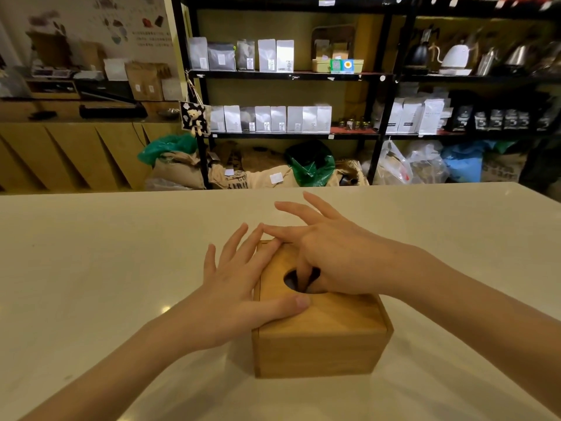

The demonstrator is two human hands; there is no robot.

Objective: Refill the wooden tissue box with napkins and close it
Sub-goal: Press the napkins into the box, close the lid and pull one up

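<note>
A square wooden tissue box [321, 341] stands on the pale table [91, 253], near the front middle. Its sliding lid [334, 314] lies on top and has an oval hole [299, 279]. My left hand [239, 287] lies flat over the box's left edge, fingers spread, thumb pressed on the lid. My right hand [328, 256] rests over the lid's far right part, with one or two fingers hooked down into the hole and the other fingers stretched out. The hole looks dark inside. No napkins are in view.
Beyond the table's far edge stand black metal shelves [379, 77] with coffee bags and kettles. Sacks and plastic bags [309, 168] lie on the floor under them. A wooden counter [76, 147] is at the back left.
</note>
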